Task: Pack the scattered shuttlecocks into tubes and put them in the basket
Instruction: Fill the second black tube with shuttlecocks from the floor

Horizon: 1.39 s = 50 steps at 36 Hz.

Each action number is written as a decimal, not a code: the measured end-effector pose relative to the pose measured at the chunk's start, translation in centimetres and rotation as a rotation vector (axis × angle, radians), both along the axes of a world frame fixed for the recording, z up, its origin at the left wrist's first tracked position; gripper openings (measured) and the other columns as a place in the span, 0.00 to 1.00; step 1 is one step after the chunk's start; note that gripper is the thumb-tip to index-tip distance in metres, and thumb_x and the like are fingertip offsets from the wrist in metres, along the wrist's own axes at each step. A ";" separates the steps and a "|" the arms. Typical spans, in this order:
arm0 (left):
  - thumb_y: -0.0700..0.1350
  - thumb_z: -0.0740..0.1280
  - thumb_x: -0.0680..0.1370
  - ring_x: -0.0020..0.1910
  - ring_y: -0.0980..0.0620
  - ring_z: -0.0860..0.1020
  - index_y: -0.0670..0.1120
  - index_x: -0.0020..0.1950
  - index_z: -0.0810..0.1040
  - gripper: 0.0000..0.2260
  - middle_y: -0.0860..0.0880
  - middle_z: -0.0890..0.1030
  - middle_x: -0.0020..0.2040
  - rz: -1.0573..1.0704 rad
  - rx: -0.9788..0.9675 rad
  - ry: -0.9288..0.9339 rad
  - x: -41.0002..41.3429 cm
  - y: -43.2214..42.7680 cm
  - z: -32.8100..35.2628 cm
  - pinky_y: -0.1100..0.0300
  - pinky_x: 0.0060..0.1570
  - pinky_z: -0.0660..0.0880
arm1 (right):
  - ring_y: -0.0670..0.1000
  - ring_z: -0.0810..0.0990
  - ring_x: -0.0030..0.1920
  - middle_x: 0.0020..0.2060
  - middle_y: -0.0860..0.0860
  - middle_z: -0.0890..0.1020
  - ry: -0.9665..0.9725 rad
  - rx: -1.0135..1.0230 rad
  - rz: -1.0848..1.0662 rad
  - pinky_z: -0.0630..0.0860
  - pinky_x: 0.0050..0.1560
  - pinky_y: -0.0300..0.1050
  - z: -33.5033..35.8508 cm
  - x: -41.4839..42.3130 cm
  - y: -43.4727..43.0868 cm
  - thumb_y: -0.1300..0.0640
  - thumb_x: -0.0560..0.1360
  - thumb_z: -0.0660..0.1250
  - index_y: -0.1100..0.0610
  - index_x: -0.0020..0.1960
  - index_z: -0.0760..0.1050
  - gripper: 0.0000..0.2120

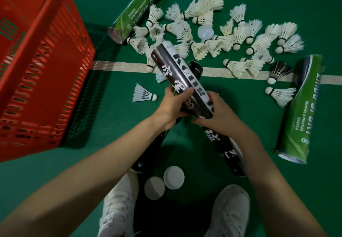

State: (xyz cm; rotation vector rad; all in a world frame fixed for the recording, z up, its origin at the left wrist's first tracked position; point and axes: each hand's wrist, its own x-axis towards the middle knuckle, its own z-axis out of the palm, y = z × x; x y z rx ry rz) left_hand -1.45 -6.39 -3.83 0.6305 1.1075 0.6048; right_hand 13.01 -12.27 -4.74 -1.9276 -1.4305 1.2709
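**Bare arms, white trainers**

Shows a bare left forearm (92, 172) and a bare right forearm (273, 172), uncovered all the way to the frame edge, ending in a bare left hand (174, 105) and a bare right hand (220, 114). Wears white low-top lace-up trainers: left trainer (118, 205), right trainer (229, 210), both with smooth stitched panels, white laces and rounded toes. Cannot tell clothing from shadow in the dark patch between them.

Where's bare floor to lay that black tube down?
Bare green floor lies between the red plastic basket and the lone white shuttlecock, and between the right hand and the green cardboard tube on the right. Beyond the white court line, shuttlecocks crowd it.
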 end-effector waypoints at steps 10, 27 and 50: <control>0.46 0.64 0.79 0.55 0.54 0.74 0.43 0.64 0.73 0.15 0.50 0.76 0.57 -0.159 0.344 0.540 -4.3 0.8 -1.8 0.60 0.60 0.69 | 0.55 0.75 0.55 0.60 0.54 0.71 -0.270 0.048 0.014 0.76 0.53 0.54 -2.1 -0.9 -0.1 0.53 0.62 0.76 0.50 0.70 0.57 0.42; 0.46 0.69 0.76 0.63 0.53 0.68 0.46 0.42 0.77 0.05 0.47 0.69 0.64 0.160 0.477 0.817 -9.8 3.7 -5.2 0.64 0.64 0.60 | 0.54 0.71 0.60 0.65 0.53 0.67 -0.408 0.016 0.044 0.72 0.55 0.47 -2.7 0.4 -4.7 0.52 0.64 0.76 0.54 0.73 0.57 0.44; 0.71 0.45 0.75 0.69 0.66 0.62 0.59 0.73 0.63 0.31 0.60 0.65 0.72 -0.399 0.703 0.335 -5.5 1.4 1.8 0.69 0.67 0.56 | 0.58 0.74 0.57 0.62 0.57 0.72 -0.501 0.258 0.053 0.72 0.57 0.52 -1.1 0.9 -5.3 0.56 0.63 0.77 0.58 0.72 0.61 0.42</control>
